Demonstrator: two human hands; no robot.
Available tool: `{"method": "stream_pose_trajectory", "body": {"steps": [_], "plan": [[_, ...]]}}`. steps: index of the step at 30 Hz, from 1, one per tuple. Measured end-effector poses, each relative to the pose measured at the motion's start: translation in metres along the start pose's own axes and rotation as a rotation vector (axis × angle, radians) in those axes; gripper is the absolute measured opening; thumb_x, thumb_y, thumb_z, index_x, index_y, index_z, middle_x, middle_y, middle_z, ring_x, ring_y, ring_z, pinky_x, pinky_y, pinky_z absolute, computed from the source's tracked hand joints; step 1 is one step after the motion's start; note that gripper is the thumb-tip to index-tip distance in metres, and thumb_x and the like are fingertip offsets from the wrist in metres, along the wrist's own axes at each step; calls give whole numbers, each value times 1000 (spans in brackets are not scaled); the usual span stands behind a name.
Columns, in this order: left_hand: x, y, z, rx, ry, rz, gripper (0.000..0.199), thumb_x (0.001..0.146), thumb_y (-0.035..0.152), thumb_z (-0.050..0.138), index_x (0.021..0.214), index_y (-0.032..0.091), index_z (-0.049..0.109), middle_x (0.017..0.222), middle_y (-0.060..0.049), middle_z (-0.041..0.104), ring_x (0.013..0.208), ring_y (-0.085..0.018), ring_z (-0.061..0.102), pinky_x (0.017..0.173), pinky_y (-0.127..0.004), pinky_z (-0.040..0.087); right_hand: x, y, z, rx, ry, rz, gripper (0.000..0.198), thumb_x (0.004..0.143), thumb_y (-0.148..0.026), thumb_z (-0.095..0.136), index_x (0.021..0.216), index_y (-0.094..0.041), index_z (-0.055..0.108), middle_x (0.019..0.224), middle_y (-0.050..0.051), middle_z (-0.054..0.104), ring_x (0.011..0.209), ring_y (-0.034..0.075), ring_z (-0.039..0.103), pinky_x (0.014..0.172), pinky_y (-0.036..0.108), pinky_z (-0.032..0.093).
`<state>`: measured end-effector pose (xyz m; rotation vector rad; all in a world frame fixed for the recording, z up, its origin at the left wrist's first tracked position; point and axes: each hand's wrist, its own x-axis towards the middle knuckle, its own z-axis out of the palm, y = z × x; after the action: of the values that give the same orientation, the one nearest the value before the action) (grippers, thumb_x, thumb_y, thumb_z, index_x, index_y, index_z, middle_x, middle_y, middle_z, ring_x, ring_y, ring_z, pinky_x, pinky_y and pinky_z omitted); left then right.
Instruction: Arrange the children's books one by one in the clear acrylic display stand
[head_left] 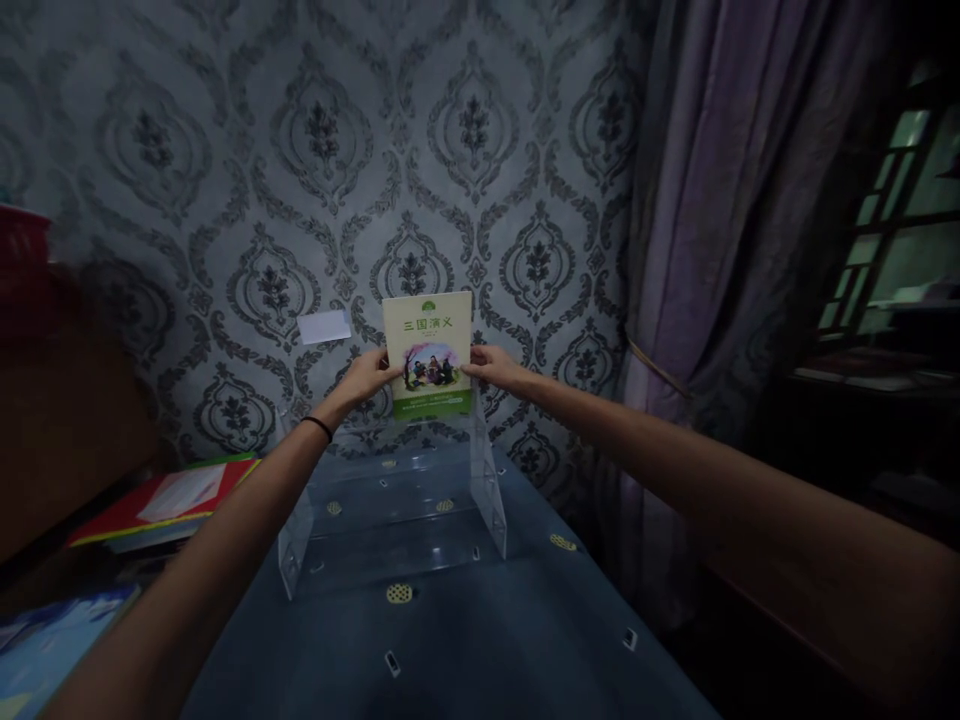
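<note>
Both hands hold a book (429,340) upright, its cream and green cover with green Chinese characters and a picture of seated figures facing me. My left hand (367,376) grips its left edge, thumb on the front and fingers behind. On the right edge, my right hand (495,367) pinches it the same way. Below and around the book stands a clear tiered acrylic rack (491,490) with side panels and stepped shelves. The book's lower edge is at the back upper part of the rack; whether it touches a shelf I cannot tell.
The rack stands on a blue patterned tablecloth (450,650). At left lie a red folder (232,485) and other books, beside a brown box (67,400). A white card (324,326) shows against the patterned wall. A purple curtain (675,250) hangs at right.
</note>
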<state>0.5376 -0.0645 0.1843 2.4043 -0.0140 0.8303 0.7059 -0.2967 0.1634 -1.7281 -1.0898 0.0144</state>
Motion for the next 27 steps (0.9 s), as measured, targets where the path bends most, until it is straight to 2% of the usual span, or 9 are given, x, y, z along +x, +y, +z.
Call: {"method": "stream_pose_trajectory", "body": {"steps": [7, 10, 14, 20, 27], "plan": [[0, -6, 2, -1, 61, -22, 30, 80, 35, 60, 100, 14, 64, 83, -5, 68, 76, -18, 63, 68, -27, 49, -6, -9, 5, 35, 83, 66, 17, 73, -24, 68, 89, -17, 68, 84, 4, 71, 70, 16, 60, 57, 23, 49], [2, -8, 4, -5, 61, -26, 21, 77, 31, 61, 89, 14, 64, 77, -4, 66, 74, -18, 61, 69, -28, 48, -7, -10, 6, 42, 107, 81, 18, 73, -25, 67, 89, -18, 68, 86, 3, 72, 73, 17, 61, 61, 24, 50], [6, -11, 7, -21, 42, -19, 11, 69, 26, 64, 74, 16, 63, 70, -3, 64, 74, -20, 60, 71, -29, 49, -9, -8, 7, 54, 103, 84, 22, 75, -27, 65, 94, -18, 68, 84, 3, 72, 70, 15, 60, 57, 22, 48], [8, -17, 13, -76, 21, -11, 13, 68, 23, 66, 78, 16, 65, 71, -4, 68, 74, -21, 63, 70, -30, 52, -8, -3, 11, 58, 116, 64, 26, 78, -29, 64, 101, -18, 67, 77, 1, 69, 63, 12, 56, 51, 19, 44], [6, -18, 14, -81, 26, 11, 16, 70, 22, 66, 84, 15, 66, 77, -5, 70, 79, -21, 65, 72, -30, 54, -10, -2, 11, 64, 121, 51, 24, 76, -30, 64, 97, -19, 68, 83, 3, 71, 69, 15, 59, 53, 20, 45]]}}
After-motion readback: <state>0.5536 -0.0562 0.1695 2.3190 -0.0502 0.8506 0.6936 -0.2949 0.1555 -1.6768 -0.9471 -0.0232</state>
